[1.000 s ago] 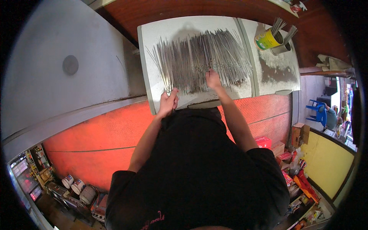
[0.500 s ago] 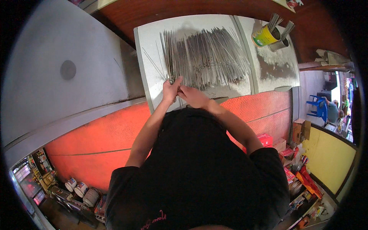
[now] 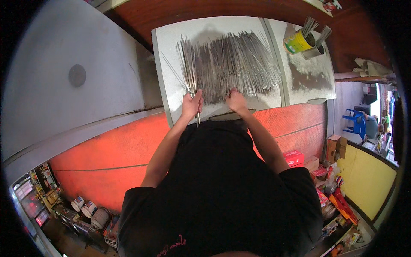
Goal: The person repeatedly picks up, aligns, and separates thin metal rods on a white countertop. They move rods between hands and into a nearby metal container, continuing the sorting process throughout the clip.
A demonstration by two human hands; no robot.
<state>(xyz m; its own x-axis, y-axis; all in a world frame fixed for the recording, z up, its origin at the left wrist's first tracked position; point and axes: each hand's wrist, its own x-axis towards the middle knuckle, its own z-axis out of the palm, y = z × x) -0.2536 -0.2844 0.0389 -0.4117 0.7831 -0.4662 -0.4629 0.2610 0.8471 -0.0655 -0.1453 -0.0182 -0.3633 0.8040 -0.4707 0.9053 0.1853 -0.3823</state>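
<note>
A wide row of thin metal skewers (image 3: 233,64) lies side by side on a white lid (image 3: 171,98). My left hand (image 3: 192,105) is wrapped round a bundle of skewers (image 3: 187,62) at the row's left end. Their far ends fan out above the hand, and some near ends stick out below it. At the near edge of the row, my right hand (image 3: 237,103) touches the skewers with its fingers curled together. Whatever its fingertips grip is hidden. A couple of loose skewers (image 3: 172,67) lie to the left of the bundle.
On the second lid at the right stand a yellow tub (image 3: 296,42) and a metal can (image 3: 314,52), both holding skewers. A grey handle (image 3: 227,116) runs along the lid's near edge. A pale panel (image 3: 77,47) adjoins on the left. Cardboard boxes (image 3: 336,147) are at the right.
My right hand has parted from the left and moved right, to the near edge of the skewer row. My left hand stays in place, still gripping its bundle.
</note>
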